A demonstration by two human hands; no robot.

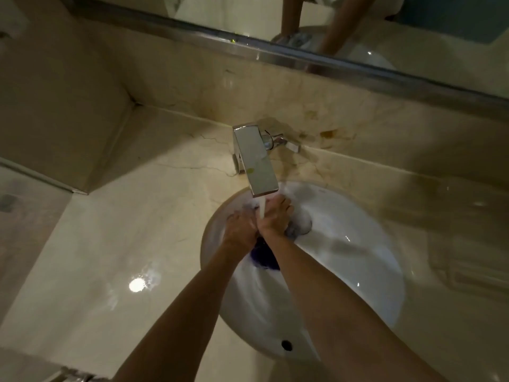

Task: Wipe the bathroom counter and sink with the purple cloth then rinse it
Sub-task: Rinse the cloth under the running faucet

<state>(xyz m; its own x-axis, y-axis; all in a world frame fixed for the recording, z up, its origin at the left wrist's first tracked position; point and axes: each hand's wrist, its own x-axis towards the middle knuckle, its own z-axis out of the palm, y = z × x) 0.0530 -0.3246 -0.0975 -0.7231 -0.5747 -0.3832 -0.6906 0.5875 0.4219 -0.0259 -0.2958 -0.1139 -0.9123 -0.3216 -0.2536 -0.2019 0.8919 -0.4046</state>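
Observation:
Both hands are inside the white oval sink [352, 260], pressed together under the running water stream [262, 206] from the square chrome faucet [254, 158]. My left hand [239, 230] and my right hand [275, 217] squeeze the purple cloth [264, 256], which hangs dark and wet below my wrists; a bluish fold shows by the drain [301, 227]. Most of the cloth is hidden by my hands.
The beige marble counter [132, 244] surrounds the sink and shines wet at the left. A chrome faucet lever [286, 143] sits behind the spout. A mirror [358, 31] with a metal frame runs along the back wall. The overflow hole [286, 345] is at the basin's near side.

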